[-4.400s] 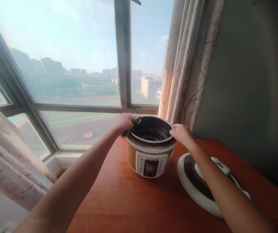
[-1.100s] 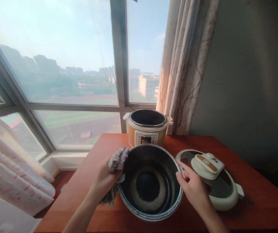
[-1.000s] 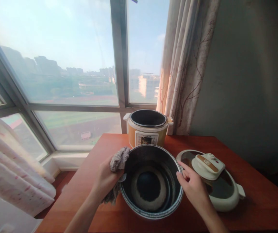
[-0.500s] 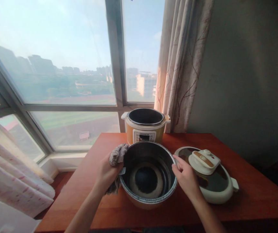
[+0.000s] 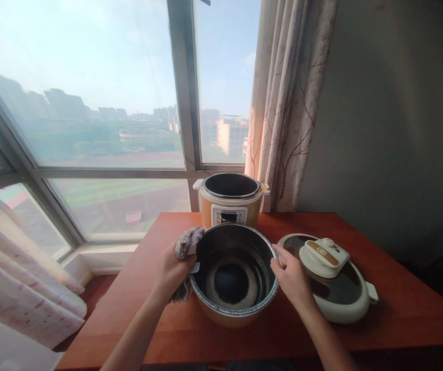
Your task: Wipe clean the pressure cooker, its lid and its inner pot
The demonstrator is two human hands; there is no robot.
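Before you spreads the tall window [image 5: 89, 56], its gray frame crossing a hazy view of buildings and a sports ground, with a dim greenish wall [image 5: 379, 129] off to the right. Below stands the reddish-brown table [image 5: 159, 337]. A branch-patterned curtain [image 5: 286, 93] hangs at the window's right edge, and a pink-flecked curtain [image 5: 20, 278] droops at the far left.

Near the table's back edge sits the yellow and white cooker body [image 5: 229, 202], open at the top, its control panel facing you. To your right the pale lid [image 5: 335, 293] lies on the table, dark in the middle (its raised knob carries a brown stripe).

You have the black inner pot [image 5: 234, 275] in front of the cooker body, outside it, with its mouth tipped toward you; whether its base touches the table you cannot tell from here. A lighter ring circles the dark center of its floor.

Your right hand [image 5: 291, 273] has thumb and fingers clamped on the pot's right rim. Your left hand [image 5: 173, 270] is closed around a bunched gray cloth [image 5: 189, 243] at the left rim; its fingertips are hidden. A small whitish tag [image 5: 195, 268] pokes out beside that hand.
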